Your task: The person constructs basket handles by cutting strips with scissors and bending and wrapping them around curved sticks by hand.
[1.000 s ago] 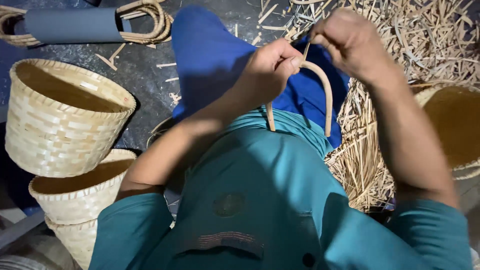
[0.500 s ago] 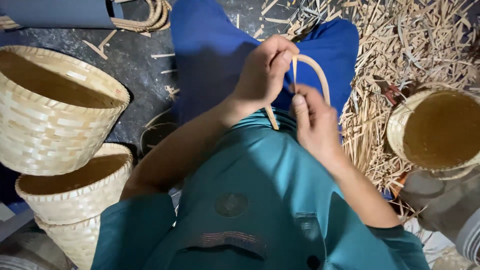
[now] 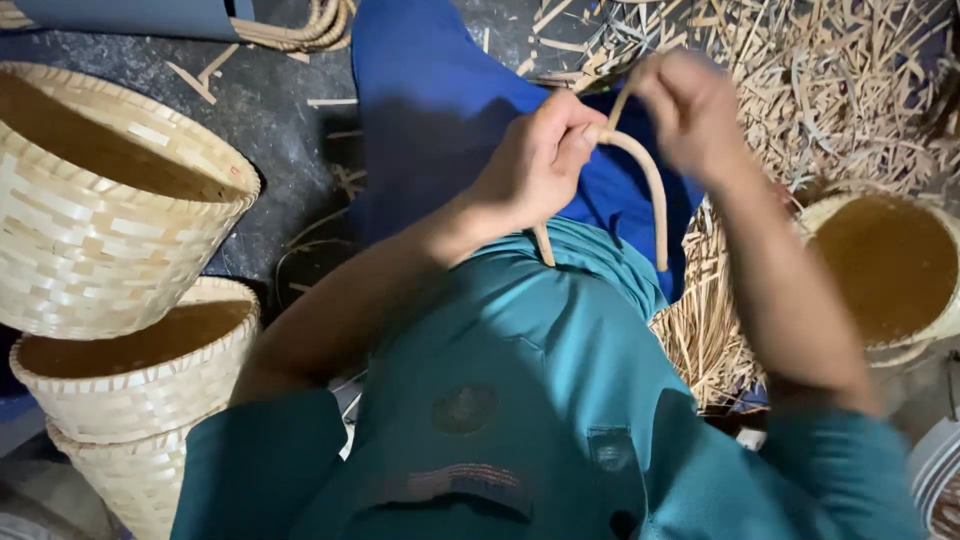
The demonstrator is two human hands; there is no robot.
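Teal short-sleeved shirt [image 3: 520, 400] with a blurred, perhaps embroidered chest emblem, blue trousers [image 3: 440, 110]

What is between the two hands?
In the head view, only the top of the bent cane strip spans between the left hand and right hand.

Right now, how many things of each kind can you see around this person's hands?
Woven baskets: 4, three at the left and one at the right
Bent cane strip: 1, held at its top by the left hand and right hand
Heap of split cane scraps: 1
Coil of cane: 1
Total: 7
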